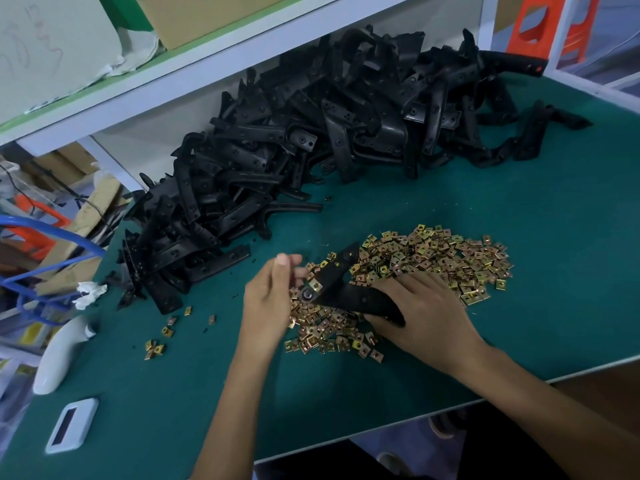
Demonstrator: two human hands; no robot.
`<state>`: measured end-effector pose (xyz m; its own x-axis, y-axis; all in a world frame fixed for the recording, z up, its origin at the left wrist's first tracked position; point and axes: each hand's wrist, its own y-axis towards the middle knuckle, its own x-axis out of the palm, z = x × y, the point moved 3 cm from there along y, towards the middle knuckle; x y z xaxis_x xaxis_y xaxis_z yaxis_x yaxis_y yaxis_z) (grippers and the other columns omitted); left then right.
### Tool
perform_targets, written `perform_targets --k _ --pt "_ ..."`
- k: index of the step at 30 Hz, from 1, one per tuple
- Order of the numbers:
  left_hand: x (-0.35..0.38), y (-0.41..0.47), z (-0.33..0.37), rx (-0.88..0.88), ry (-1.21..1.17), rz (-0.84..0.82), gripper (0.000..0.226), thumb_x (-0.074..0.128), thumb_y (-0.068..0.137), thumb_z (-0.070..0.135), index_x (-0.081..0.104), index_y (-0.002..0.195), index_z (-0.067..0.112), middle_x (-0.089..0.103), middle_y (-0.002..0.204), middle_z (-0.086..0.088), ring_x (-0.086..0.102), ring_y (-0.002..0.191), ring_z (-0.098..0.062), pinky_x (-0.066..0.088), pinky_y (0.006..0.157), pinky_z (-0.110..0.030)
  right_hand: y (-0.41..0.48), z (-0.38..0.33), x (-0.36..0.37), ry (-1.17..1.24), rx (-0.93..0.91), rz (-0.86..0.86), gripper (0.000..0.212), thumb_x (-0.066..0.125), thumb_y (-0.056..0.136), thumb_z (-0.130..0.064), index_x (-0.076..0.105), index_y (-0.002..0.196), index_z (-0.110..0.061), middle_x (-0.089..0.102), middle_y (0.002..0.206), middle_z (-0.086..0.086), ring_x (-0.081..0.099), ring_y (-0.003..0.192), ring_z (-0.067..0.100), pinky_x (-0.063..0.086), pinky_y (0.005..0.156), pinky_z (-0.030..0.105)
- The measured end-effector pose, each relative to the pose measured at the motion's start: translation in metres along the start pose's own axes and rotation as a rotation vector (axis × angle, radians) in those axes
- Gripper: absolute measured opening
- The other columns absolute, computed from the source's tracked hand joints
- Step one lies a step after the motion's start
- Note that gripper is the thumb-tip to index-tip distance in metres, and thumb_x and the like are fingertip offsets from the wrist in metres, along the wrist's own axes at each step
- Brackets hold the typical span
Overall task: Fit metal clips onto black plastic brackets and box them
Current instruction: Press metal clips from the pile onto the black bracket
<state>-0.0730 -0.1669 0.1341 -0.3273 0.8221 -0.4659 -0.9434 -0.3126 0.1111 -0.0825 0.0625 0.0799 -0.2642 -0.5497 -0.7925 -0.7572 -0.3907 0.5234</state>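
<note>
1. From the head cam, the right hand (426, 313) is clenched round the lower arm of one black angled plastic bracket (349, 296), w/ fingers over the top and thumb tucked under. Hand + bracket sit right on top of the clip heap.
2. The left hand (268, 292) is at the bracket's bend, thumb up and fingers curled in close to it. It's blurred there, so I can't tell if it's pinching anything or only touching.
3. The bracket's bend points left and has a round boss on it. One arm runs up-right, its free end over the heap. The other arm goes right, under the right hand.
4. A single gold-coloured metal clip (316, 284) sits on the bracket just beside the boss.
5. Under & around both hands is a loose heap of gold-coloured square metal clips (433, 258), spreading right and back over the green counter (519, 323).
6. A few stray clips (156, 349) lie apart to the left, near the counter's edge.
7. Behind the heap, a big pile of black plastic brackets (277, 150) runs along the back of the counter, below a white shelf (207, 71).
8. A brown cardboard box (214, 15) stands on the shelf.
9. Along the counter's left edge are a crumpled white rag (90, 292), a white bottle-shaped object (59, 358) lying down, and a white rectangular device w/ dark window (71, 426) near the front corner.
10. A blue wire frame (41, 258) is off the counter to the left, and an orange plastic piece (540, 22) is at top right.
</note>
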Motion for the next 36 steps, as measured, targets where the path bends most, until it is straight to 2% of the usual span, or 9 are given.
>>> perform_targets --k 3,6,11,15,18,22,27,32,36 --pt "0.011 0.037 -0.01 -0.039 0.348 -0.049 0.02 0.056 0.102 0.03 0.073 0.111 0.023 0.074 0.105 0.007 0.064 0.085 -0.001 0.051 0.084 -0.028 0.001 0.001 0.001 0.014 0.022 -0.039 0.041 0.076 0.085 -0.044 0.067 0.114 -0.016 0.071 0.094 0.001 0.063 0.084 0.027 0.05 0.078 0.04" --pt "0.028 0.053 -0.015 0.027 0.572 -0.22 0.016 0.067 0.095 0.018 0.075 0.109 0.013 0.071 0.109 -0.006 0.066 0.1 -0.019 0.051 0.091 -0.031 0.0 0.002 0.001 0.016 0.028 -0.055 0.043 0.078 0.084 -0.044 0.068 0.115 -0.016 0.07 0.093 0.001 0.063 0.084 0.027 0.052 0.078 0.04" --pt "0.031 0.054 -0.018 0.064 0.597 -0.184 0.019 0.057 0.092 0.001 0.068 0.087 0.016 0.072 0.089 0.002 0.067 0.087 -0.021 0.054 0.08 -0.037 0.001 0.003 0.001 0.024 0.044 -0.053 0.043 0.075 0.086 -0.045 0.069 0.117 -0.016 0.07 0.094 0.002 0.062 0.085 0.026 0.051 0.08 0.04" --pt "0.024 0.05 -0.023 0.129 0.545 -0.097 0.016 0.051 0.104 0.013 0.067 0.104 0.008 0.072 0.092 -0.009 0.067 0.083 -0.029 0.053 0.076 -0.043 0.0 0.002 -0.001 0.025 0.045 -0.059 0.042 0.075 0.086 -0.045 0.069 0.116 -0.017 0.07 0.092 0.001 0.061 0.085 0.026 0.049 0.079 0.039" --pt "0.018 0.047 -0.025 0.104 0.47 -0.019 0.015 0.051 0.105 0.017 0.065 0.106 0.013 0.07 0.087 -0.001 0.065 0.075 -0.018 0.046 0.067 -0.03 0.0 0.001 -0.002 0.012 0.036 -0.047 0.044 0.078 0.083 -0.044 0.069 0.116 -0.016 0.069 0.092 0.001 0.062 0.084 0.027 0.05 0.079 0.04" --pt "0.011 0.044 -0.026 -0.101 0.04 0.064 0.006 0.06 0.101 0.017 0.066 0.098 0.018 0.07 0.08 0.001 0.067 0.06 -0.003 0.048 0.054 -0.014 0.001 0.0 -0.002 0.008 0.018 -0.029 0.045 0.082 0.081 -0.041 0.07 0.115 -0.013 0.069 0.09 0.002 0.062 0.082 0.028 0.051 0.077 0.04" --pt "0.008 0.038 -0.024 -0.212 -0.264 0.076 0.003 0.067 0.096 0.007 0.068 0.096 0.01 0.071 0.071 -0.002 0.067 0.064 -0.015 0.056 0.068 -0.027 0.001 -0.002 -0.002 0.015 -0.002 -0.025 0.043 0.083 0.08 -0.037 0.07 0.114 -0.014 0.068 0.087 0.001 0.061 0.08 0.028 0.051 0.074 0.04" --pt "0.01 0.033 -0.015 -0.229 -0.355 -0.013 0.026 0.066 0.088 -0.012 0.071 0.097 0.011 0.076 0.083 -0.001 0.071 0.077 -0.011 0.058 0.081 -0.026 0.0 -0.002 -0.001 0.003 -0.012 -0.044 0.043 0.081 0.083 -0.039 0.071 0.116 -0.013 0.069 0.089 0.003 0.062 0.081 0.029 0.052 0.076 0.042" --pt "0.01 0.029 -0.01 -0.191 -0.356 -0.034 0.023 0.065 0.09 -0.009 0.071 0.1 0.01 0.07 0.077 -0.004 0.067 0.068 -0.006 0.054 0.07 -0.017 0.0 -0.001 0.001 -0.007 -0.002 -0.067 0.043 0.079 0.084 -0.04 0.07 0.118 -0.014 0.069 0.089 0.003 0.062 0.082 0.029 0.052 0.077 0.042"
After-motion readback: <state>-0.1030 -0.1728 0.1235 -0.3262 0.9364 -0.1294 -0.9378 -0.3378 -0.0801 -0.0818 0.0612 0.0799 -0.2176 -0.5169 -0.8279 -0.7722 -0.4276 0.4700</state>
